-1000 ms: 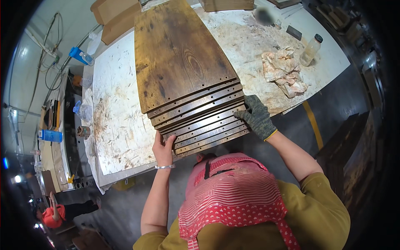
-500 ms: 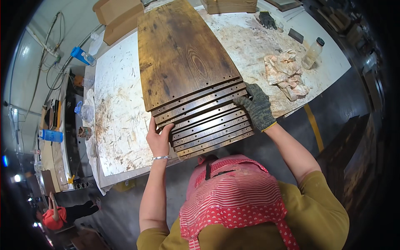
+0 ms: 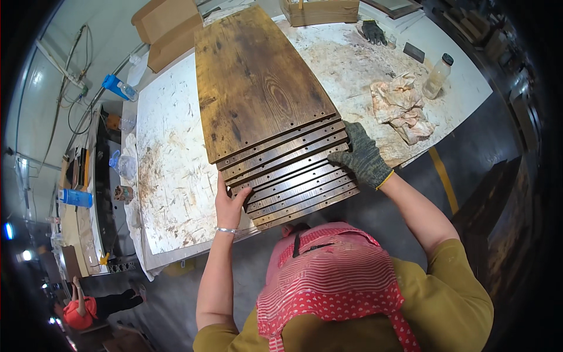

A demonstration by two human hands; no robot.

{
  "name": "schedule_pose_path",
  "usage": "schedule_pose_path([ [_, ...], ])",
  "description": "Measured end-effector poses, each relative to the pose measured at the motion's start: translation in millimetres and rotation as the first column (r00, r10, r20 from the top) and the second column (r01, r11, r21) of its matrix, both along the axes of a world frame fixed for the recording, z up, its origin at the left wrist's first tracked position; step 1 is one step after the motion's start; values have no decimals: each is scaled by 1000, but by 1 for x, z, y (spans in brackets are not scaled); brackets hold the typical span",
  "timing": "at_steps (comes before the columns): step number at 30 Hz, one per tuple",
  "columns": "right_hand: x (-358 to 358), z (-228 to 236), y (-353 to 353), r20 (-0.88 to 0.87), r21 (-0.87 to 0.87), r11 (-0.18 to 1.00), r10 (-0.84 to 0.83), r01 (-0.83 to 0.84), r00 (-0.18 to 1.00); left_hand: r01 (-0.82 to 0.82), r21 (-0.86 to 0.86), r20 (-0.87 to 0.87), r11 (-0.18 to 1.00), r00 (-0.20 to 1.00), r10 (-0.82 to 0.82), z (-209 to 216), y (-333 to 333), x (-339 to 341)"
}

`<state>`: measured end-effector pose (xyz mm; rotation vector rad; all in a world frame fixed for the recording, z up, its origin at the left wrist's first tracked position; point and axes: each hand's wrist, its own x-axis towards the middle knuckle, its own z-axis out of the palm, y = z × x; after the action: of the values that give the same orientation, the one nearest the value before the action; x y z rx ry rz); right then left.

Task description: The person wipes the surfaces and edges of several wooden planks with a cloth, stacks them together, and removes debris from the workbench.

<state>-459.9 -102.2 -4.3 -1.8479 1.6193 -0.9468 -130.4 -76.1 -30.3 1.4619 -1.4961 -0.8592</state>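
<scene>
The bare left hand (image 3: 227,204) and gloved right hand (image 3: 365,157), thumbs on top, pinched opposite sides of the stepped boards (image 3: 270,111), likely to steady their near ends, while the table (image 3: 167,152) carried them beyond the grip, away from the body.

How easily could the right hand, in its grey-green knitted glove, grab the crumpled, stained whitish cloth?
Probably yes: only stained white tabletop lies between the cloth and the right hand. But that hand grips the stacked brown wooden boards, so it might need to let go first.
</scene>
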Motion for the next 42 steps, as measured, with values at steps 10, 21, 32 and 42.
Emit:
schedule_pose_path([
  [10, 9, -7, 0, 89, -5, 997, -80, 81, 993, -119, -7, -223, 993, 968, 115, 2, 0, -12],
  [21, 6, -1, 6, 39, -29, 995, -91, 92, 995, -140, 4, -224, 990, 965, 137, -10, 1, 2],
  [32, 12, 4, -19, 44, -59, 979, -195, 197, 980, -238, -79, -192, 968, 957, 219, -1, -24, -8],
  [42, 7, 6, -25, -4, -29, 989, -143, 143, 990, -86, 65, -257, 994, 961, 100, -4, -22, 7],
])
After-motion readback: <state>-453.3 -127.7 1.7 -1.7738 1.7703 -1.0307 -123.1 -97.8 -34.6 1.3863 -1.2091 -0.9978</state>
